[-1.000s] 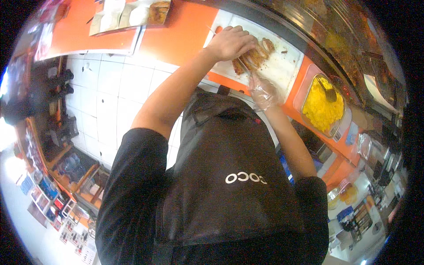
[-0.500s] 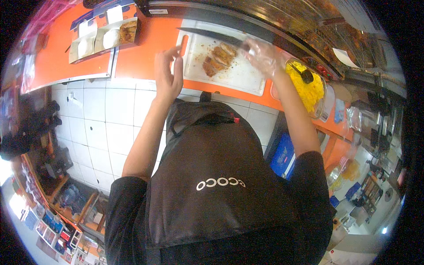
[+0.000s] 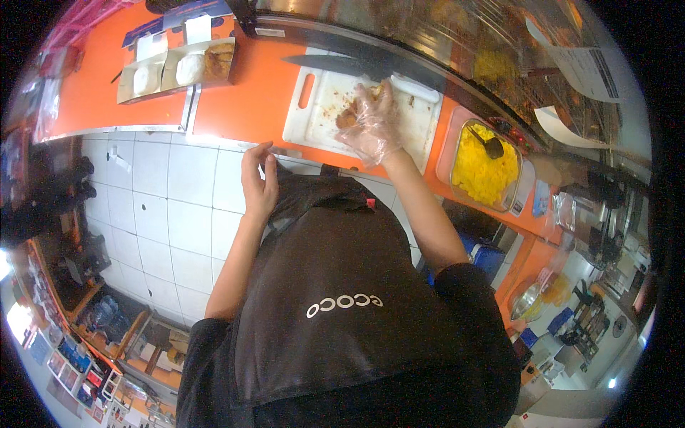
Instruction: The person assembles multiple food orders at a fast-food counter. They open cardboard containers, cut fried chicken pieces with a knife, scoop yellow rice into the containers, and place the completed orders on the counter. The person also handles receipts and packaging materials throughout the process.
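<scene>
My right hand, in a clear plastic glove, is closed over browned slices of fried meat on a white cutting board. Its fingers wrap round the slices and hide most of them. Crumbs lie scattered beside them. Along the board's far edge rests a large dark-bladed knife with a pale handle, which no hand holds. My bare left hand hovers at the counter's near edge, left of the board, fingers loosely apart and holding nothing.
A tub of yellow shredded food with a dark scoop stands right of the board. Two cardboard boxes with white rice mounds sit at the far left; the right one also holds browned pieces. A glass display case borders the orange counter.
My right hand has let go of the knife, moved down and left, and closed on the meat slices. The left hand has drawn back from the board toward me.
</scene>
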Demonstrator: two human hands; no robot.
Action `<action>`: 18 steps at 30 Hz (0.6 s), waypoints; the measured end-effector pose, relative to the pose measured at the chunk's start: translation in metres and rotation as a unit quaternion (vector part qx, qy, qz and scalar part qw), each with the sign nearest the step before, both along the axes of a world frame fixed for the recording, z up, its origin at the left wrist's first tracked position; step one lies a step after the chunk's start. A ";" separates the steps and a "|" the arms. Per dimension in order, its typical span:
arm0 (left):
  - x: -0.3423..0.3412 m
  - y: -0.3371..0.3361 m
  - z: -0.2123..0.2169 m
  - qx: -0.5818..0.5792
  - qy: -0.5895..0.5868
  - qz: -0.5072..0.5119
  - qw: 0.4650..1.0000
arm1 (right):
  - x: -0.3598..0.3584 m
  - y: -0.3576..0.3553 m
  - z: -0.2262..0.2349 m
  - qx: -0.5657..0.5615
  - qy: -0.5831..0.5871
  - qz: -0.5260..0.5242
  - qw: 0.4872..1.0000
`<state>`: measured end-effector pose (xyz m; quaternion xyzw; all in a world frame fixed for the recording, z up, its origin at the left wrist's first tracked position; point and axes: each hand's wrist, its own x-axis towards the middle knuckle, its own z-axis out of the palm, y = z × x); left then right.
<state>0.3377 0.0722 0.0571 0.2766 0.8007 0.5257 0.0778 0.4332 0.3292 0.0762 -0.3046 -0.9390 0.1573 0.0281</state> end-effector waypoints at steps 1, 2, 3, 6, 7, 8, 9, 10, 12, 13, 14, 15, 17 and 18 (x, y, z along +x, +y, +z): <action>-0.004 0.000 0.001 -0.001 0.010 -0.003 1.000 | -0.003 0.004 -0.001 -0.056 0.001 -0.025 0.998; -0.009 0.000 0.002 -0.003 0.017 -0.007 1.000 | -0.007 0.008 -0.002 -0.102 0.038 -0.037 0.993; -0.013 0.000 0.004 -0.004 0.025 -0.009 1.000 | -0.008 0.012 0.000 -0.121 0.022 -0.057 0.991; -0.029 0.000 0.008 -0.002 0.003 -0.008 1.000 | -0.016 0.011 0.005 -0.118 -0.028 -0.083 0.989; -0.036 0.000 0.009 0.000 0.001 -0.014 1.000 | -0.020 0.011 0.007 -0.127 -0.050 -0.089 0.987; -0.043 -0.001 0.010 -0.001 -0.003 -0.019 1.000 | -0.024 0.010 0.007 -0.103 -0.064 -0.095 0.988; -0.050 -0.003 0.012 0.000 -0.009 -0.021 1.000 | -0.028 0.010 0.006 -0.092 -0.089 -0.100 0.987; -0.059 -0.005 0.013 0.002 -0.016 -0.022 1.000 | -0.032 0.012 0.003 -0.100 -0.123 -0.105 0.982; -0.081 -0.008 0.015 0.008 -0.035 -0.020 0.999 | -0.037 0.021 -0.010 -0.131 -0.162 -0.124 0.970; -0.093 -0.012 0.017 0.005 -0.020 -0.024 1.000 | -0.035 0.024 -0.020 -0.138 -0.153 -0.120 0.971; -0.106 -0.015 0.019 0.004 0.007 -0.026 1.000 | -0.033 0.024 -0.031 -0.161 -0.181 -0.153 0.958; -0.122 -0.020 0.021 0.005 0.010 -0.038 0.999 | -0.029 0.023 -0.044 -0.139 -0.135 -0.169 0.966; -0.157 -0.034 0.024 -0.004 0.018 -0.051 0.999 | -0.027 0.020 -0.066 -0.282 0.060 -0.297 0.911; -0.176 -0.042 0.024 -0.013 0.027 -0.052 0.998 | -0.023 0.018 -0.071 -0.334 0.190 -0.294 0.875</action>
